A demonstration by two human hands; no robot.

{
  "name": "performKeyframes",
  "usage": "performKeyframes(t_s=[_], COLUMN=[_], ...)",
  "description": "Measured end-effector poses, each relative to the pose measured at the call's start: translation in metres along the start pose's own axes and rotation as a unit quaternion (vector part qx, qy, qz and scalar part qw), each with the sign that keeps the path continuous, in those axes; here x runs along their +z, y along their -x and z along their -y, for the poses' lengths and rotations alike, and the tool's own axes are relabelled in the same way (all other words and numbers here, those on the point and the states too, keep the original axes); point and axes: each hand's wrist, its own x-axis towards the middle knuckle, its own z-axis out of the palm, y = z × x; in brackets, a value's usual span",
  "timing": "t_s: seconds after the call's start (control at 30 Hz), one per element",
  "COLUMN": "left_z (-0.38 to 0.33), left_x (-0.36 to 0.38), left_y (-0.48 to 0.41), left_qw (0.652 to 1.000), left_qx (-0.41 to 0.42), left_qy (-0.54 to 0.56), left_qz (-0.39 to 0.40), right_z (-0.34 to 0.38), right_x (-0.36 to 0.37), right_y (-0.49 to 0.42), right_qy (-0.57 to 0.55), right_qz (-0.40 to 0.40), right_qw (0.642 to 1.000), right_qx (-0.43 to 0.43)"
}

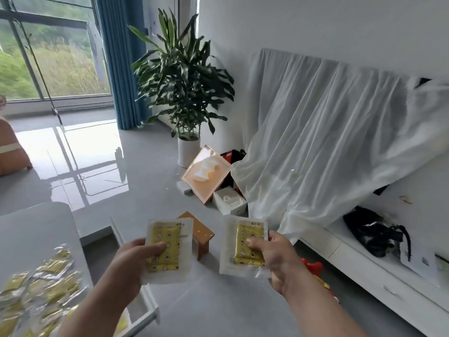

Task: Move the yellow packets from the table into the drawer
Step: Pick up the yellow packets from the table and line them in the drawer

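My left hand (132, 260) grips a yellow packet (167, 249) in a clear wrapper, thumb on its face. My right hand (274, 259) holds a second yellow packet (246, 246) the same way, upright in front of me above the floor. Several more yellow packets (41, 280) lie in a heap on the white table (36, 229) at the lower left. A white open drawer (148, 310) juts out from the table's right side, below my left forearm; a bit of yellow shows inside it.
A small brown stool (201, 235) stands on the floor behind the packets. A long white cabinet (379, 276) with a black bag (374, 232) runs along the right wall. A potted plant (184, 93), a framed picture (206, 173) and boxes stand farther back.
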Motion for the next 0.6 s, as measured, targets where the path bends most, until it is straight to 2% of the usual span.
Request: performKeyframes(t_s=[0.3, 0.6], left_z=[-0.038, -0.067], left_x=[0.001, 0.033], left_y=[-0.073, -0.147], left_qw=[0.993, 0.969], left_qx=[0.039, 0.079], left_qy=[0.046, 0.095], left_qz=[-0.106, -0.214], right_z=[0.051, 0.121], right_x=[0.052, 0.087], right_y=[-0.125, -0.262], right_qy=[0.034, 0.08], right_qz=[0.137, 0.272], right_qw=[0.99, 0.959], right_qx=[0.006, -0.005])
